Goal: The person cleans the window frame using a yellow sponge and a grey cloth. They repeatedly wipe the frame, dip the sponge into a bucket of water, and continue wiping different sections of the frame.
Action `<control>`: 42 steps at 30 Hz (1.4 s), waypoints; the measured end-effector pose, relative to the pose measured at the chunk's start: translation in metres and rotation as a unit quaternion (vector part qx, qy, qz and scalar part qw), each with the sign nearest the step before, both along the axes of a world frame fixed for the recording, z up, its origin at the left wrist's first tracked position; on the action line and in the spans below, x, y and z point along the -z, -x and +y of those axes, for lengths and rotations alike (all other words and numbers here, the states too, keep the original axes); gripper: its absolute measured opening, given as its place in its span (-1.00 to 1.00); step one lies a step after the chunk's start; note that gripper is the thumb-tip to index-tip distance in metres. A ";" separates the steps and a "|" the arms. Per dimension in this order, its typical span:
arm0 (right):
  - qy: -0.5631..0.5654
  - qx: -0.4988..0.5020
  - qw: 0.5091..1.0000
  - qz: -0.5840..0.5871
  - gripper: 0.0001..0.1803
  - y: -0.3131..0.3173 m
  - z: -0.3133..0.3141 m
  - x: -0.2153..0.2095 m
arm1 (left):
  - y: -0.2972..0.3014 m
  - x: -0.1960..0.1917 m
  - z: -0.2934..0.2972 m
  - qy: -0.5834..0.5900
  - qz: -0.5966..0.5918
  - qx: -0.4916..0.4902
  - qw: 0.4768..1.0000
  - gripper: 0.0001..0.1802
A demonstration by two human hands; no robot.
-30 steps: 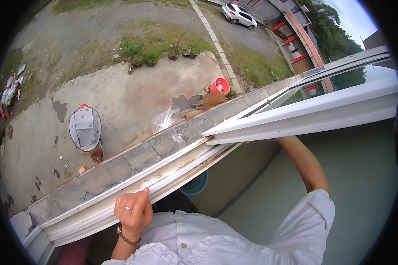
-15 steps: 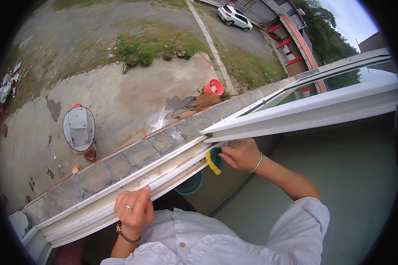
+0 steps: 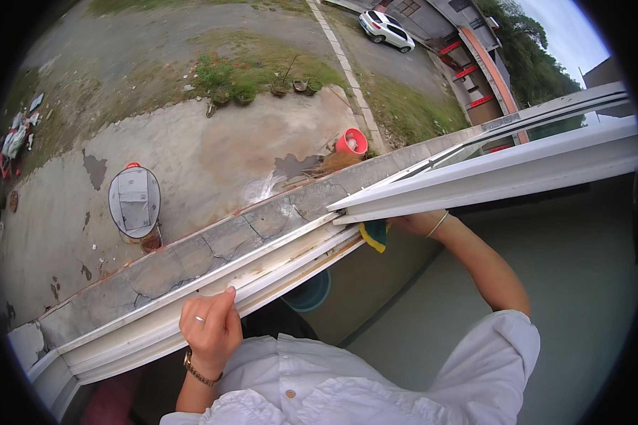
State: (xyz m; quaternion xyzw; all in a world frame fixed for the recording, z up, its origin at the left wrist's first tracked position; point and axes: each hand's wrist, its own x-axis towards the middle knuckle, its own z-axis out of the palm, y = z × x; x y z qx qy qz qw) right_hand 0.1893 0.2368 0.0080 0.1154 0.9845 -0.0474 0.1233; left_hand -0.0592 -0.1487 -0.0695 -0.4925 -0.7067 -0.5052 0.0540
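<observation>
A green and yellow scouring sponge [image 3: 374, 235] hangs from my right hand [image 3: 417, 222], at the inner edge of the white window track [image 3: 273, 263]. The sliding window sash [image 3: 489, 170] passes above that hand and hides part of its fingers. On the lower left stretch of the track my left hand [image 3: 211, 327] is closed, its curled fingers resting over the inner rail. Brownish dirt marks the track between the hands.
Below the track, indoors, stands a blue-green bucket [image 3: 310, 292]. Outside runs a cracked concrete ledge [image 3: 191, 263]. Farther down are a red bucket [image 3: 352, 142], an oval-topped object [image 3: 135, 202], potted plants [image 3: 242, 93] and a white car [image 3: 387, 31].
My right hand has moved right and slightly up with the sponge, farther under the sash. My left hand stays at about the same place on the track. The view has shifted slightly.
</observation>
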 end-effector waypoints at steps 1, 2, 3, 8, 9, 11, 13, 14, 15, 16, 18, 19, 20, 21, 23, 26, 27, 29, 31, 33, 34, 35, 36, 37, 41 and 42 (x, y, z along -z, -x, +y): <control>-0.026 -0.002 1.000 -0.001 -0.67 -0.014 0.018 0.002 | 0.000 0.000 0.000 -0.001 -0.002 0.002 1.000 -0.61; -0.051 -0.005 0.999 -0.002 -0.66 -0.028 0.041 0.006 | 0.000 -0.001 0.000 -0.003 -0.003 0.004 1.000 -0.60; -0.076 -0.009 0.997 -0.003 -0.64 -0.028 0.048 0.006 | -0.001 -0.001 0.000 -0.004 -0.006 0.004 1.000 -0.60; -0.058 -0.023 0.997 -0.045 -0.64 -0.015 0.036 -0.004 | -0.003 -0.001 -0.002 -0.011 -0.003 0.002 1.000 -0.64; -0.040 -0.026 0.997 -0.053 -0.64 -0.011 0.031 -0.004 | -0.003 -0.001 -0.001 -0.015 -0.002 0.001 1.000 -0.66; 0.022 -0.005 0.998 -0.066 -0.62 0.002 0.013 -0.008 | -0.003 0.001 0.001 -0.027 -0.002 0.005 1.000 -0.65; 0.022 -0.032 0.999 -0.028 -0.69 0.012 -0.008 0.003 | -0.004 0.002 0.000 -0.029 -0.001 0.007 1.000 -0.63; -0.015 -0.045 0.999 -0.016 -0.74 0.019 -0.023 0.002 | -0.003 0.003 -0.001 -0.027 -0.001 0.006 1.000 -0.61; -0.051 -0.060 0.997 -0.006 -0.79 0.028 -0.040 -0.004 | -0.004 0.004 -0.001 -0.026 -0.003 0.004 1.000 -0.59; -0.087 -0.075 0.993 0.004 -0.82 0.034 -0.055 -0.007 | -0.003 0.003 -0.002 -0.028 -0.004 0.005 1.000 -0.60; -0.044 -0.038 0.997 0.052 -0.77 0.039 -0.079 -0.005 | -0.002 0.002 0.000 -0.038 -0.008 0.016 0.999 -0.61; -0.036 -0.008 0.998 0.045 -0.77 0.043 -0.095 -0.003 | -0.003 0.001 0.000 -0.036 -0.009 0.016 0.999 -0.61; -0.030 0.023 0.999 0.037 -0.77 0.047 -0.112 0.000 | -0.003 0.001 -0.001 -0.035 -0.011 0.017 0.999 -0.61; -0.042 0.026 0.995 0.083 -0.75 0.050 -0.126 0.004 | -0.003 0.000 0.000 -0.033 -0.010 0.019 0.999 -0.62; -0.055 0.027 0.988 0.144 -0.75 0.059 -0.153 0.013 | -0.003 0.000 0.000 -0.030 -0.016 0.025 0.999 -0.63; -0.037 0.029 0.980 0.191 -0.75 0.078 -0.190 0.020 | -0.002 -0.001 -0.001 -0.016 -0.017 0.042 0.999 -0.64; -0.029 0.030 0.981 0.189 -0.75 0.079 -0.191 0.023 | -0.001 -0.002 -0.001 -0.008 -0.016 0.047 0.999 -0.65; -0.022 0.033 0.982 0.187 -0.74 0.074 -0.184 0.025 | -0.001 -0.001 -0.003 0.000 -0.013 0.047 0.999 -0.66; -0.019 0.046 0.983 0.175 -0.74 0.067 -0.171 0.024 | 0.000 0.000 -0.004 0.004 -0.012 0.043 0.999 -0.67; -0.017 0.064 0.987 0.149 -0.73 0.057 -0.149 0.020 | 0.000 0.001 -0.005 0.008 -0.019 0.028 0.999 -0.68; -0.016 0.093 0.987 0.131 -0.72 0.048 -0.137 0.018 | 0.000 0.001 -0.005 0.002 -0.022 0.027 0.999 -0.69; -0.023 0.102 0.985 0.137 -0.72 0.038 -0.123 0.017 | 0.000 0.001 -0.004 -0.005 -0.028 0.024 0.999 -0.69; -0.042 0.115 0.984 0.128 -0.72 0.029 -0.111 0.015 | -0.001 0.001 -0.003 -0.010 -0.032 0.022 0.999 -0.70; -0.053 0.131 0.984 0.107 -0.72 0.020 -0.099 0.015 | -0.001 0.001 -0.003 -0.012 -0.039 0.025 0.999 -0.69; -0.005 0.103 0.991 0.084 -0.73 0.022 -0.085 0.014 | -0.001 0.002 -0.001 -0.045 -0.052 0.013 0.998 -0.67; 0.021 0.087 0.992 0.093 -0.73 0.027 -0.090 0.016 | -0.002 0.002 -0.001 -0.060 -0.053 0.007 0.997 -0.66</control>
